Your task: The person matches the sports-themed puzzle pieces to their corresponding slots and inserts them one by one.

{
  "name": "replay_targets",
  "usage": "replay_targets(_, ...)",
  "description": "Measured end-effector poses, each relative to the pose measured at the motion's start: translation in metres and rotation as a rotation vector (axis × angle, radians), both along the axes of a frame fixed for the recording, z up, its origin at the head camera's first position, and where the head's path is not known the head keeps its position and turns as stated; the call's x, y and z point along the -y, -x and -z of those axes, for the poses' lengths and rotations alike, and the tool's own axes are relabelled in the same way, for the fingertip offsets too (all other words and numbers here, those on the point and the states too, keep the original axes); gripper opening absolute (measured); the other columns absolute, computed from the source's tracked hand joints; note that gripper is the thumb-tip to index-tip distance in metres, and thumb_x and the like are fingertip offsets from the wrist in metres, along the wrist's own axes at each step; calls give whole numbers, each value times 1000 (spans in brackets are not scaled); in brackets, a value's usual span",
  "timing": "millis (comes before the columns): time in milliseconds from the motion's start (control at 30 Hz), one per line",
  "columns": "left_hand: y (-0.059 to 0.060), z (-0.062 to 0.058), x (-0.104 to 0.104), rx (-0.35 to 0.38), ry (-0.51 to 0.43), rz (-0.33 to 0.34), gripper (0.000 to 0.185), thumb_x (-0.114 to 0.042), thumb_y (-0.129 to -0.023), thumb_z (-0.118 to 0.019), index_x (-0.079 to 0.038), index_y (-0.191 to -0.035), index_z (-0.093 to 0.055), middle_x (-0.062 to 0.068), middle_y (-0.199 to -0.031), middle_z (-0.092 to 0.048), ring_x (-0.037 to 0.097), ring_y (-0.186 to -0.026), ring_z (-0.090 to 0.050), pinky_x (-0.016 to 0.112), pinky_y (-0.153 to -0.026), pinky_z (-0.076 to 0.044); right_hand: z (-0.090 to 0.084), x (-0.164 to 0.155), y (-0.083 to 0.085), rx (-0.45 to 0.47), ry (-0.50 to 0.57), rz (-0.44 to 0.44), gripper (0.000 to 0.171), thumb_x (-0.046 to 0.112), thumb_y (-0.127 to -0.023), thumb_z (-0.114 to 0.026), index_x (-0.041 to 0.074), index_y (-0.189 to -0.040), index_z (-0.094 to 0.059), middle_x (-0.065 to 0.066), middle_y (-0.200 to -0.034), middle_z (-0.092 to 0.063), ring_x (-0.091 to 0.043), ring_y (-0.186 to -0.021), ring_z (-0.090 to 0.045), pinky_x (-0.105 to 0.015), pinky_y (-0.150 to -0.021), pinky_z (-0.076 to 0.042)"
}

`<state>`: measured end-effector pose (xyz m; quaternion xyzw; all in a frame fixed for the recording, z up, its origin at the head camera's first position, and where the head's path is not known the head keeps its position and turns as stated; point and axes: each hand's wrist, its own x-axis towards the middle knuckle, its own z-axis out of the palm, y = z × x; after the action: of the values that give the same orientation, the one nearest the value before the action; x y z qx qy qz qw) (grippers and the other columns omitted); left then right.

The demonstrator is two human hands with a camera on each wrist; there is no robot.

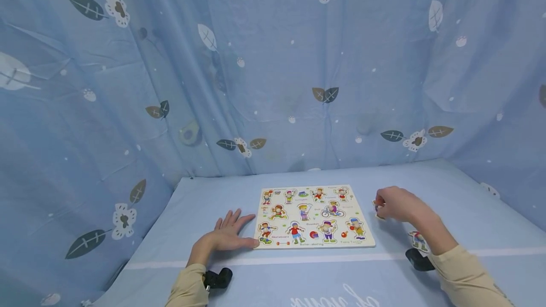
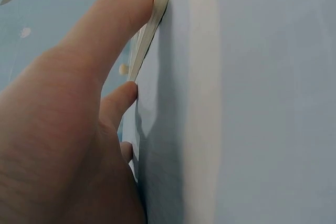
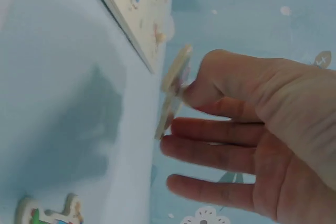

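A wooden peg puzzle board (image 1: 371,242) with pictures of children at sports lies flat on the bed-like surface, several figure pieces in it. Against its left edge is my left hand (image 1: 226,236), fingers spread; in the left wrist view the thumb (image 2: 123,11) touches the board's side. To the right of the board, my right hand (image 1: 398,204) pinches a small figure puzzle piece (image 3: 176,80) between thumb and fingers, raised above the cloth. The other right fingers extend loosely. Another loose puzzle piece (image 1: 419,240) lies beside the right wrist, partly covered by the forearm.
A light blue cloth (image 1: 239,278) with a white stripe covers the surface. Behind and to the sides hangs a blue curtain (image 1: 273,75) printed with leaves and flowers. Black wrist-worn devices (image 1: 218,278) sit under both wrists.
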<state>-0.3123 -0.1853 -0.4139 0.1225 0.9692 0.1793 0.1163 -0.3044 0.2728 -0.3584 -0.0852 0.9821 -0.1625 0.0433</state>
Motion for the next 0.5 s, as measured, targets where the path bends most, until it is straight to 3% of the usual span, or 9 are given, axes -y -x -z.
replay_targets(500, 0, -3, 1, 17, -1, 3, 95, -72, -76, -64, -26, -154, -36, 19, -165, -13, 42, -151, -2, 63, -119, -3, 9, 18, 4, -191, -54, -64, 11, 8, -77, -72, 8, -84, -63, 0, -80, -55, -16, -67, -49, -29, -56, -41)
